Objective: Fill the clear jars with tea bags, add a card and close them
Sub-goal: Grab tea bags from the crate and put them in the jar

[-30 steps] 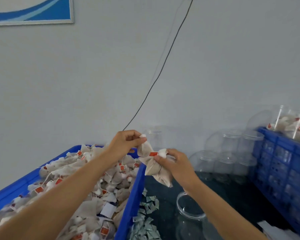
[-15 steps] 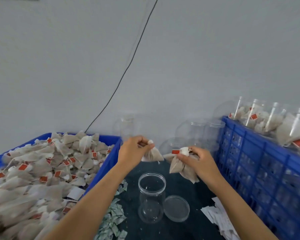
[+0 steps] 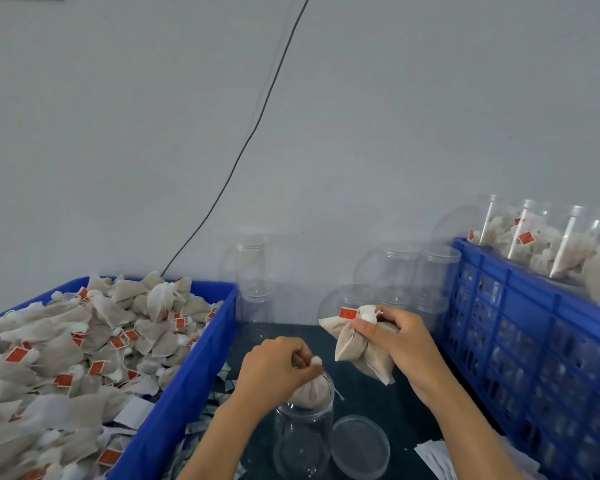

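A: What's the setting?

B: A dark tabletop pushed against a plain pale grey wall, with a thin black cable running diagonally down it.

A: And around the work spot?

B: To the left a blue plastic bin heaped with beige tea bags, each with a small red tag. To the right a blue lattice crate carrying filled jars. Empty clear jars stand stacked at the back by the wall. Small folded paper slips litter the table beside the bin, and white cards lie at the lower right.

A: The hands?

B: The left hand pinches the knotted white top of a soft, gathered tea bag sitting in the mouth of the open clear jar. The right hand grips a bundle of tea bags by their necks, held in the air above the table, right of the jar.

A: The lid?

B: A round transparent lid lies flat just beside the jar, on its right.
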Action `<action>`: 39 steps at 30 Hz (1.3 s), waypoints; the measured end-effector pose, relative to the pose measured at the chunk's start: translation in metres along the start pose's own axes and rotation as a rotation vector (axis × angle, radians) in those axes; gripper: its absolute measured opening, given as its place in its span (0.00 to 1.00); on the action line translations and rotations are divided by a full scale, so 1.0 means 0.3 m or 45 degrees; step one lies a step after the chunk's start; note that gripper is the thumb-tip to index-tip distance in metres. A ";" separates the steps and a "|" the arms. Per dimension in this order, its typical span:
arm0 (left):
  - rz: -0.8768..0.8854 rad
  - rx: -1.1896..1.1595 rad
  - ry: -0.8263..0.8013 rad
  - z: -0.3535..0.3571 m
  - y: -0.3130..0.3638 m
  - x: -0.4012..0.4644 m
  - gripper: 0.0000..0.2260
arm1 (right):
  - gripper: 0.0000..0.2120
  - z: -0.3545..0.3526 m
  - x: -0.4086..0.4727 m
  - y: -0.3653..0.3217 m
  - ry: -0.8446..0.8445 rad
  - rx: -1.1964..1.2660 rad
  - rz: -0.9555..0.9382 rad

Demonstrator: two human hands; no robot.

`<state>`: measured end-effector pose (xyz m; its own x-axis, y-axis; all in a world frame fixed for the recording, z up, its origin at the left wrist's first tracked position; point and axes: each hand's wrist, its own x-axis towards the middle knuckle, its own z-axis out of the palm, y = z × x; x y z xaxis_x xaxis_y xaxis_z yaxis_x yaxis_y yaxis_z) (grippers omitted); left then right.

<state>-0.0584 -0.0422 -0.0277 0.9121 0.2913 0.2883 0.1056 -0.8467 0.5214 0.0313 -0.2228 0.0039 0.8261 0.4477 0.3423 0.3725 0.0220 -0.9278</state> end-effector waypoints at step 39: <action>0.303 -0.344 -0.018 -0.039 -0.066 0.002 0.06 | 0.02 0.122 -0.024 0.052 0.110 -0.068 -0.073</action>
<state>-0.0645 -0.0199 -0.0283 0.9043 0.0925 0.4168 -0.2170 -0.7412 0.6353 0.0157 -0.1928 -0.0183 0.8352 0.3686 0.4082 0.4402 -0.0032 -0.8979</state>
